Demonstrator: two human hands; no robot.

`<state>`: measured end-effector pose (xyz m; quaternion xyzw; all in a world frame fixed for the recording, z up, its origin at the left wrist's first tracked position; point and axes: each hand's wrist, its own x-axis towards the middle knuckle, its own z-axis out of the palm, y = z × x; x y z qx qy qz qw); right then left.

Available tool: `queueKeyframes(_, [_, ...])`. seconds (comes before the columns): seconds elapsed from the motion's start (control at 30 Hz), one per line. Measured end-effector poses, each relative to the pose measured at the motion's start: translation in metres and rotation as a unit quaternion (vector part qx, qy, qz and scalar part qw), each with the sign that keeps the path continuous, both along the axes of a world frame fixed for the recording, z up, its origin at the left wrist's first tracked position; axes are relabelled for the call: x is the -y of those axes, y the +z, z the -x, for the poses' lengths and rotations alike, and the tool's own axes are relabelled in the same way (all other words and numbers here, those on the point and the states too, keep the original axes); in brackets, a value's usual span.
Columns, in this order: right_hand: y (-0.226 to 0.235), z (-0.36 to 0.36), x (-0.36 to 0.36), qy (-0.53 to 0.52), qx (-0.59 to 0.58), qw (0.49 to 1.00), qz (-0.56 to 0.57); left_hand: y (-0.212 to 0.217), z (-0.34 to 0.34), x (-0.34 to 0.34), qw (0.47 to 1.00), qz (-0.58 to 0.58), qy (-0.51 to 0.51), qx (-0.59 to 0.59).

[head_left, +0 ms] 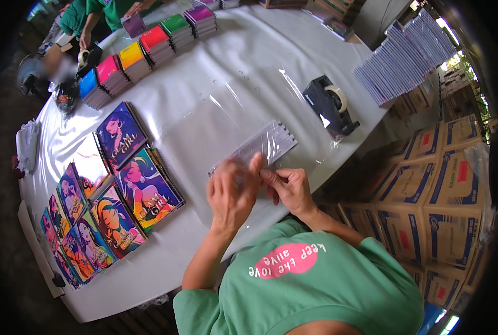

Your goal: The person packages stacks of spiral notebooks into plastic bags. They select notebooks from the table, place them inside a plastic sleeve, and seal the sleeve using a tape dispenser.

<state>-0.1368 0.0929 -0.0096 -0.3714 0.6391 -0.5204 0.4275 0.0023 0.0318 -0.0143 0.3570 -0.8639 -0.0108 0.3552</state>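
In front of me on the table, a spiral-bound block of notebooks (279, 144) lies on its side, partly covered by clear plastic film (193, 114). My left hand (229, 192) is over the near end of the block, its fingers smeared by motion. Close beside it, my right hand (293, 190) is closed, thumb and fingertips pinched together at the near edge of the film. Whatever sits in that pinch is too small to make out. A black tape dispenser (330, 106) with a roll of tape stands beyond the block, to the right.
Notebooks with illustrated covers (148, 181) lie in stacks at left. Behind them runs a row of coloured notebook stacks (130, 56). Tall notebook piles (402, 58) rise at far right, above cardboard boxes (453, 178). Another person in green (115, 14) works across the table.
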Motion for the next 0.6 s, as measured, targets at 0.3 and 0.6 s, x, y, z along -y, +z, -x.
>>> queueKeyframes(0.3, [-0.050,0.048,-0.012,-0.128,-0.068,0.983,-0.116,0.021,-0.036,0.041,0.931,-0.293,-0.140,-0.165])
queueKeyframes(0.6, [0.005,0.047,0.053,-0.006,0.136,0.975,0.173,-0.051,-0.007,-0.001,0.418,-0.733,-0.035,-0.535])
